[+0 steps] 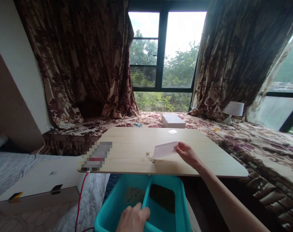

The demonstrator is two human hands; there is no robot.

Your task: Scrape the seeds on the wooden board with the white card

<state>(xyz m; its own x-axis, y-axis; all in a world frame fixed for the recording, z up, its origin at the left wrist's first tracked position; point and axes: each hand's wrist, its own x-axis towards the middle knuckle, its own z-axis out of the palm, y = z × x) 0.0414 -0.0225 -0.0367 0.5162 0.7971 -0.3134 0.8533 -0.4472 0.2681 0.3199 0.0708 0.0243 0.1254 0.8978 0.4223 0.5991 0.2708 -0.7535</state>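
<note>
My right hand pinches a thin white plastic card by its right edge and holds it slanted on the light wooden tabletop. A small pile of dark and pale crumbs lies at the card's lower left corner, close to the table's near edge. My left hand is closed over the centre divider of a teal plastic bin held below the table edge. The bin's right compartment holds a dark granular mass; the left one holds a thinner scatter.
A white box and a white lamp sit on the floral window seat behind the table. Patterned curtains frame the window. A blurred-out item lies at the table's left end, with a red cable hanging beneath. A bed lies to the left.
</note>
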